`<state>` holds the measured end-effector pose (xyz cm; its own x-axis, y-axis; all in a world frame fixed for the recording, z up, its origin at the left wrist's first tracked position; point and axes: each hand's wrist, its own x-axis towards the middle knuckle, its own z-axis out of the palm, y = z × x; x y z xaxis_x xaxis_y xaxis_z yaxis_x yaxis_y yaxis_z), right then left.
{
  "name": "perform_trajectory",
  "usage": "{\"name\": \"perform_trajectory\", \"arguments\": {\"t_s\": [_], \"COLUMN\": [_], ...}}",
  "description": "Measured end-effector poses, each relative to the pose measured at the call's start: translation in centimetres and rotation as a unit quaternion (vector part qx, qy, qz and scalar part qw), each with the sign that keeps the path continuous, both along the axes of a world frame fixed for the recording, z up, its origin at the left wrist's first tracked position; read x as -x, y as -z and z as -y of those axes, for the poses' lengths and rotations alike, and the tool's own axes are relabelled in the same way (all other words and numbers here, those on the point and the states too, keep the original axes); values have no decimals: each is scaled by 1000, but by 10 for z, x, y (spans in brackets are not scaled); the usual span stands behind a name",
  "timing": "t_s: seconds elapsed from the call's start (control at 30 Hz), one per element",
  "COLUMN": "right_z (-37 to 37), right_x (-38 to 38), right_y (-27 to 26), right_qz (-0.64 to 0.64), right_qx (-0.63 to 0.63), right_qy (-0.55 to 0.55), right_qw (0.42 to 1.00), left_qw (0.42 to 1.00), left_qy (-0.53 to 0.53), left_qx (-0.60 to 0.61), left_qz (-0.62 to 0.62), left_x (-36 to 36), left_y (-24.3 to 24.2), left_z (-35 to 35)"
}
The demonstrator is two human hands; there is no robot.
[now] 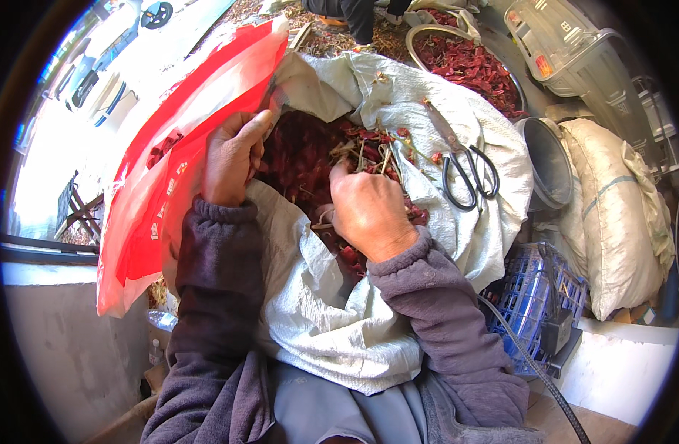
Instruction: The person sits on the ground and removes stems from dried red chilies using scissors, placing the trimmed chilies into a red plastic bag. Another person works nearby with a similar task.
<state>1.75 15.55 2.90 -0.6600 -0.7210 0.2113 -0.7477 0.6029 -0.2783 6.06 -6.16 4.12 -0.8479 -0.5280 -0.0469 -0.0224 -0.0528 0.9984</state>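
Across my lap spreads a white woven sack [339, 355], with dried red chili peppers [300, 155] in the hollow at its middle. My left hand [231, 155] is closed at the left side of this hollow, gripping the edge of a red plastic bag [150, 216] that bears writing. My right hand [370, 213] reaches down among the chilies, near some pale dry stems [367, 155]. Its fingertips are partly hidden, so what they hold is unclear. Black-handled scissors [464, 166] lie on the sack to the right, blades slightly apart.
Beyond the sack stands a wide basin [517, 91] of red chili pieces. Another person's legs [359, 22] show at the top. On the right are a grey bucket [547, 164], a full woven sack [608, 216], clear plastic bins [572, 55], a blue basket [525, 294] and a cable [531, 361].
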Motion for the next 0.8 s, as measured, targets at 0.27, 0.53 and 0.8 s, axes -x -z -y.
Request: {"name": "perform_trajectory", "arguments": {"t_s": [0.27,0.53,0.8], "right_z": [-13,2,-6], "right_x": [9,-6,5], "right_y": [2,-1,-17], "right_qz": [237,236,58], "right_qx": [322,376,295], "right_qy": [90,43,7], "right_qw": [912,895,954], "left_qw": [993,965,934], "left_qy": [111,256,163], "left_qx": [10,55,304], "left_qz": [23,-14,-95], "left_x": [-7,-4,-8], "left_y": [-1,15,18], "left_z": [-10,-38,-44]}}
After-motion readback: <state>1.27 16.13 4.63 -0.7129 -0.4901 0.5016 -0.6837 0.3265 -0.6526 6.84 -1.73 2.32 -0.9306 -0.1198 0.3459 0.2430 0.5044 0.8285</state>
